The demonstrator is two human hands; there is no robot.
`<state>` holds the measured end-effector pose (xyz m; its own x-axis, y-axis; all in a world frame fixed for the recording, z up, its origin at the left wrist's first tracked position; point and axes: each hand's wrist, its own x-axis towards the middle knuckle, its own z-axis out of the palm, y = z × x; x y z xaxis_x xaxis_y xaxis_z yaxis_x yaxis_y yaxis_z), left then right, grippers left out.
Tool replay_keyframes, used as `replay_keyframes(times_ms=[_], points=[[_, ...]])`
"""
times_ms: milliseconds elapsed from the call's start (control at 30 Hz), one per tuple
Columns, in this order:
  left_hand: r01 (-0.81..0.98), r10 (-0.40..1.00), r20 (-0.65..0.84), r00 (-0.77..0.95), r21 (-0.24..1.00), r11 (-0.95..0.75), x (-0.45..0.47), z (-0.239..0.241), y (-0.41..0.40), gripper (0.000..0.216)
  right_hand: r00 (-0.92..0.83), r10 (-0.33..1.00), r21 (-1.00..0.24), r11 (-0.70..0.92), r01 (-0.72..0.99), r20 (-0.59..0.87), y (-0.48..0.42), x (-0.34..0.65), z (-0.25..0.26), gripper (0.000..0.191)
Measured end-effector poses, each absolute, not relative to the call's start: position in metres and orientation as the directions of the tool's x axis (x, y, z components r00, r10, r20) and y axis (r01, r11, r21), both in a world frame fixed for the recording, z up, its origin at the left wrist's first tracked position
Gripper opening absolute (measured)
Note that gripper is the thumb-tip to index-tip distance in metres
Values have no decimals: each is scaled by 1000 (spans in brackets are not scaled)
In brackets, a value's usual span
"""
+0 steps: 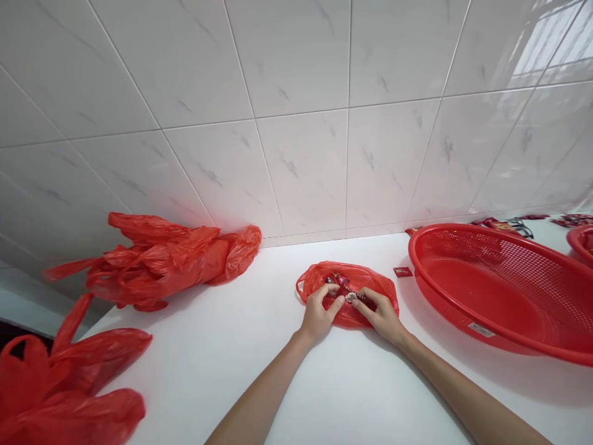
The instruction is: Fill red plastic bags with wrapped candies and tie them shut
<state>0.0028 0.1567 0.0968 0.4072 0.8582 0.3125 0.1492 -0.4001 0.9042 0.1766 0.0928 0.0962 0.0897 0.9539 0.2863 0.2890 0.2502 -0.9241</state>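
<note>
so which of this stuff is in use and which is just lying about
In hand: small red bag, packets inside it, left hand and right hand on it.
Lying about: red mesh basket, crumpled red bags, loose red packet.

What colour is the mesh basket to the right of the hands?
Red all over, the basket shows best in the head view.

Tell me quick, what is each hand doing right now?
Left hand: closed, pinching the small red plastic bag holding little packets.
Right hand: closed, pinching the same bag.
</note>
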Motion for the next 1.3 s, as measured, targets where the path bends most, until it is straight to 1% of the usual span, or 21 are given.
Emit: replay_keyframes(times_ms=[167,300,433,600,733,900,1100,1200,1300], points=[[128,845,295,447,913,-387,3,101,156,15,139,957,-948,219,232,255,95,179,90,42],[141,827,270,494,913,-382,1,103,157,19,125,961,-945,208,253,245,96,180,88,45],[158,816,276,507,901,-403,2,100,159,25,113,960,-940,219,263,256,97,180,88,47],[127,812,263,521,917,-378,3,99,160,25,136,956,-939,219,264,261,98,179,86,48],[97,834,262,485,932,-349,3,99,159,26,141,958,-946,208,250,248,97,178,88,47],[72,846,263,463,941,-331,2,100,159,27,107,971,-962,191,196,215,96,180,96,47],[74,861,279,426,937,-340,2,99,160,27,72,979,-973,176,152,189,96,181,100,44],[110,879,304,367,925,-365,2,96,159,22,133,968,-968,189,168,212,97,181,96,40],[185,886,364,288,886,-425,2,92,160,15,258,930,-948,198,249,262,97,182,90,34]])
